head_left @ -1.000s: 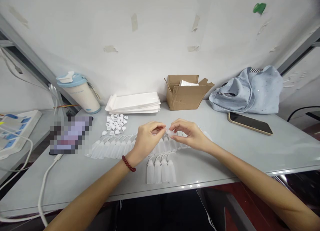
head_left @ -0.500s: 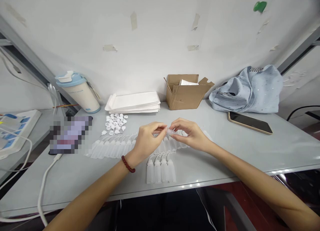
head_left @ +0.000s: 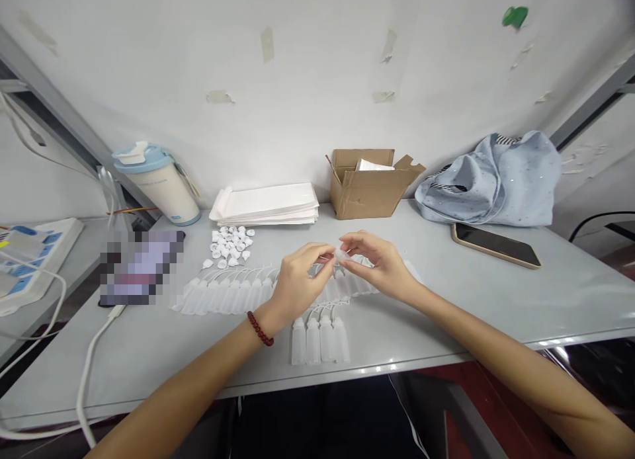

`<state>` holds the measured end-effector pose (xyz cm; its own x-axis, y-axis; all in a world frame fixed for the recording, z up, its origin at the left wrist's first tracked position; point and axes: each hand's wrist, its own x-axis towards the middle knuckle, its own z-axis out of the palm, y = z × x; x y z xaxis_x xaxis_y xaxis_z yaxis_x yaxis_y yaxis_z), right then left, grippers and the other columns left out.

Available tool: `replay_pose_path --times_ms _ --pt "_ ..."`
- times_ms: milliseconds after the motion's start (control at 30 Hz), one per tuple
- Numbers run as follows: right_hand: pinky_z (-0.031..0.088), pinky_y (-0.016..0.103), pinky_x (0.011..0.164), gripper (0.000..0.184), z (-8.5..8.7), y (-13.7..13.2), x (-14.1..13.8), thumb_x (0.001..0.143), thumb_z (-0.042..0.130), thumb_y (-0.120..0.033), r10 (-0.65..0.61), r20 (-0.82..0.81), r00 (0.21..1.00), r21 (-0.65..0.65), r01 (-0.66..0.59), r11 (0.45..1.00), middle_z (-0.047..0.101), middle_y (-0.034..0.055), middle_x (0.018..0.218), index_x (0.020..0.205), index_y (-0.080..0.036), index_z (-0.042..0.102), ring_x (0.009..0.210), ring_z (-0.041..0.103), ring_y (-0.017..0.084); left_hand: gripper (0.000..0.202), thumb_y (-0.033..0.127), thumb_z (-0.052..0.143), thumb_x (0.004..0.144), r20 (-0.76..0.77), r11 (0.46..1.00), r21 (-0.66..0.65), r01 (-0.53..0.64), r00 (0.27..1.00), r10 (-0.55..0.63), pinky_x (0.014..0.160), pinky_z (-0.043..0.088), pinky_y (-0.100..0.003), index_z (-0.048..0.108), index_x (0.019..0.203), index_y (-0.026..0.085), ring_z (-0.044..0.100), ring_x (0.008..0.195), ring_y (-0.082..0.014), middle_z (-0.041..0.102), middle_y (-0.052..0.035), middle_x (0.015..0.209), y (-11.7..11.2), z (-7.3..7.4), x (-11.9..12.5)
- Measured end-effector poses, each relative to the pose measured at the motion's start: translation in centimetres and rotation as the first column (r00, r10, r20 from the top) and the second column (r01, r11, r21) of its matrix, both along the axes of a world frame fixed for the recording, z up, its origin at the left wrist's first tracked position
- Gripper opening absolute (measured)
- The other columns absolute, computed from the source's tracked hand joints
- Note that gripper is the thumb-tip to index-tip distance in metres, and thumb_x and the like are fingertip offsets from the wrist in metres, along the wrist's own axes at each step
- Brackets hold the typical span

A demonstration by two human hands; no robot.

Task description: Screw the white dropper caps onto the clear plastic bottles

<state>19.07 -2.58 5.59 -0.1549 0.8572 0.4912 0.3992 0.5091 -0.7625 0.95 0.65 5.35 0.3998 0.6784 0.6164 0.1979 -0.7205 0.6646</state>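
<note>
Above the middle of the table both hands meet at a small translucent plastic bottle [head_left: 341,254], partly hidden by fingers. My left hand [head_left: 303,274], with a red bead bracelet on the wrist, pinches its left end. My right hand [head_left: 380,260] grips it from the right between thumb and fingers. Below and behind the hands lies a long row of similar bottles [head_left: 233,297] with thin strap loops at their tops. Several more bottles [head_left: 320,341] lie side by side nearer the front edge. Small white caps [head_left: 231,244] are heaped to the left.
At the back stand a stack of white envelopes [head_left: 265,204], an open cardboard box [head_left: 370,193] and a blue cloth bag [head_left: 496,181]. A phone [head_left: 496,245] lies at right. On the left are a tumbler [head_left: 161,184], a plugged-in phone [head_left: 143,267] and its white cable [head_left: 89,363].
My left hand has moved slightly right. The right fingers have lifted a little and shifted on the bottle, which sits slightly higher between the hands. The caps and the bottle rows stay put.
</note>
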Motion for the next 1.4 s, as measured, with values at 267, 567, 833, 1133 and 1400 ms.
replay_pose_path --times_ms 267,567,833,1133,1400 --pt "0.054 0.040 0.081 0.017 0.5 -0.1 -0.1 0.085 0.063 -0.025 0.009 0.007 1.000 0.012 -0.009 1.000 0.063 0.0076 0.098 0.101 -0.022 0.067 0.091 0.060 0.020 0.020 0.009 0.054 0.086 -0.012 0.993 0.112 0.024 1.000 -0.023 0.077 0.058 -0.029 0.066 0.101 0.014 0.066 0.090 -0.0164 0.069 -0.0089 0.100 0.0 0.1 0.0" --pt "0.053 0.041 0.088 0.022 0.2 0.2 -0.1 0.077 0.071 -0.033 -0.042 -0.212 0.976 -0.139 0.012 0.990 0.062 0.0060 0.099 0.095 -0.021 0.066 0.091 0.062 0.018 0.017 0.012 0.053 0.089 -0.060 0.983 0.179 0.038 0.998 -0.028 0.084 0.056 -0.033 0.066 0.099 0.017 0.065 0.096 -0.0176 0.068 -0.0083 0.104 0.0 -0.4 0.1" --pt "0.054 0.039 0.083 0.028 1.4 -0.3 -0.3 0.068 0.078 -0.034 -0.089 -0.402 0.911 -0.383 -0.079 0.920 0.071 0.0045 0.090 0.090 -0.020 0.068 0.088 0.067 0.020 0.041 0.026 0.068 0.081 -0.107 0.996 0.092 0.002 0.994 0.008 0.082 0.057 -0.037 0.052 0.117 0.020 0.063 0.097 -0.0208 0.064 -0.0087 0.112 -0.1 -0.9 0.1" --pt "0.051 0.032 0.082 0.020 1.0 -0.2 -0.3 0.071 0.076 -0.030 -0.095 -0.472 0.876 -0.477 -0.163 0.864 0.069 0.0023 0.090 0.086 -0.020 0.069 0.084 0.065 0.016 0.054 0.032 0.068 0.082 -0.183 0.938 0.347 0.017 0.982 0.049 0.087 0.053 -0.045 0.044 0.128 0.016 0.057 0.104 -0.0258 0.060 -0.0129 0.114 -0.1 -1.0 0.1" --pt "0.053 0.034 0.077 0.026 1.5 -0.4 -0.6 0.074 0.074 -0.030 -0.004 -0.485 0.874 -0.465 -0.254 0.848 0.070 0.0027 0.087 0.095 -0.019 0.063 0.080 0.068 0.017 0.053 0.033 0.057 0.090 -0.245 0.886 0.461 0.039 0.966 0.085 0.082 0.055 -0.045 0.038 0.134 0.012 0.060 0.101 -0.0272 0.063 -0.0158 0.110 0.1 -0.9 -0.1"
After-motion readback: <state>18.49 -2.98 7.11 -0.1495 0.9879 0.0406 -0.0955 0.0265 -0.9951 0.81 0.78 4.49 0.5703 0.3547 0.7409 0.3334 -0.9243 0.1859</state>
